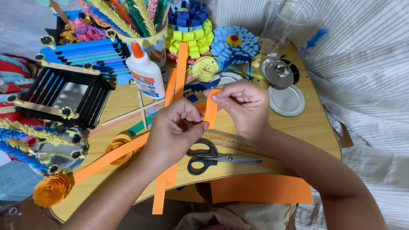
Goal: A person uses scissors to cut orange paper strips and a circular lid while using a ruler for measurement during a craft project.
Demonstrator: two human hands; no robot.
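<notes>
Scissors [213,158] on tabletop [315,123], just before ruler [232,140] | glue bottle [145,72] behind left hand [172,132] | lids [283,87] right of right hand [243,108]

Two hands, left [172,132] and right [240,108], pinch one orange strip [211,111]. Just below the grip lie one pair of scissors [213,158] and one ruler [232,141]. Up-left stands one glue bottle [145,73]; right, two round lids [286,100].
</notes>
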